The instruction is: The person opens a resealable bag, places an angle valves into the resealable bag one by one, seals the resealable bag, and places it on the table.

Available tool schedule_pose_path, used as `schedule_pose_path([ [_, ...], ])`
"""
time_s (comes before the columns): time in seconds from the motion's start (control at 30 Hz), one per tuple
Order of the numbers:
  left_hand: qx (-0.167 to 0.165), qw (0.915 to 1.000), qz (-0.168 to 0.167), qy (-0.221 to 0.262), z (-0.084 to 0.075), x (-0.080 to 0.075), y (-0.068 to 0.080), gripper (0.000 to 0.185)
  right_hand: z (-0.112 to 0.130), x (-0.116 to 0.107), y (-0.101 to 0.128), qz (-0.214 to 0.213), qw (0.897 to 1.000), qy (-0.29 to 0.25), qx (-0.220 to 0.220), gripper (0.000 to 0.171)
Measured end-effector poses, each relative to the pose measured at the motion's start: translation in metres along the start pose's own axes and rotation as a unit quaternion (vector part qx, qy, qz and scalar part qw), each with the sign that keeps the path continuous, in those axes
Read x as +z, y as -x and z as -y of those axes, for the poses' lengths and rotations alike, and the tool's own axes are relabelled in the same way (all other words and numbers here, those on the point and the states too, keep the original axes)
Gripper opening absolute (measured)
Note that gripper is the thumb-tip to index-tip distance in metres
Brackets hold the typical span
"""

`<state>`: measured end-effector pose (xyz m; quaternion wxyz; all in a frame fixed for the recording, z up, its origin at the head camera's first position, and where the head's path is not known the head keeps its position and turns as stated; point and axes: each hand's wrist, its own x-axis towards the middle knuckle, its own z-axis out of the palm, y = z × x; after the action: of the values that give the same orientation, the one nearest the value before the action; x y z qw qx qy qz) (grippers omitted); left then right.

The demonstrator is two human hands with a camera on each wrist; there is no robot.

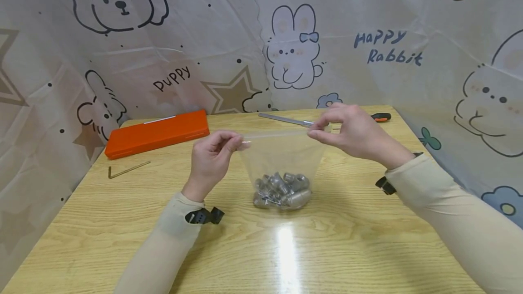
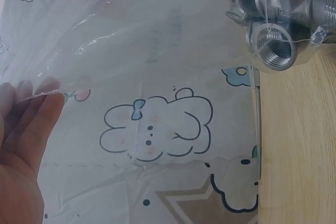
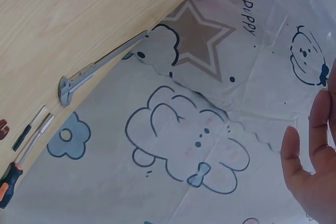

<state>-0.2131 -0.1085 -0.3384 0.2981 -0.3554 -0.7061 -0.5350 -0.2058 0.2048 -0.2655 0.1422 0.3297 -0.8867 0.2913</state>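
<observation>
I am seeing my left hand (image 1: 213, 153) and right hand (image 1: 354, 131) each pinching a top corner of one clear plastic bag (image 1: 282, 153), hanging between them over the wooden counter (image 1: 351, 239). A heap of threaded metal fittings (image 1: 282, 189), too bunched to count, is sagging below both hands.

Bare surface (image 1: 286, 257) lies open in front of the zip bag of metal fittings (image 1: 282, 167), which both hands hold up at centre. Obstacles: orange case (image 1: 157, 133) and hex key (image 1: 128, 169) at rear left; caliper (image 1: 286, 119) and screwdriver (image 1: 380, 117) along the rear edge.
</observation>
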Motion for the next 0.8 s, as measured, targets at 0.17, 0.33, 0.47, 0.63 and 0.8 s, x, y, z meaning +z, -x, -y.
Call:
schedule_pose_path([
  [0.17,0.0,1.0,-0.002,-0.009,0.0,0.0,0.0,0.006,-0.006,-0.004,0.006,-0.003,1.0,0.008,0.009,0.006],
  [0.33,0.0,0.9999,-0.003,-0.011,0.0,0.0,0.0,0.007,-0.011,-0.007,0.01,-0.01,1.0,0.013,0.017,0.005],
  [0.47,0.003,1.0,-0.002,-0.009,0.0,0.001,-0.001,0.01,-0.012,-0.011,0.014,-0.017,0.999,0.022,0.017,0.005],
  [0.63,0.006,0.9998,-0.005,-0.016,0.001,0.002,-0.001,0.009,-0.013,-0.013,0.017,-0.018,0.999,0.022,0.025,0.003],
  [0.8,-0.005,0.9999,-0.008,0.003,0.002,0.004,-0.001,0.006,-0.016,-0.008,0.019,-0.035,0.998,-0.013,0.058,0.003],
])
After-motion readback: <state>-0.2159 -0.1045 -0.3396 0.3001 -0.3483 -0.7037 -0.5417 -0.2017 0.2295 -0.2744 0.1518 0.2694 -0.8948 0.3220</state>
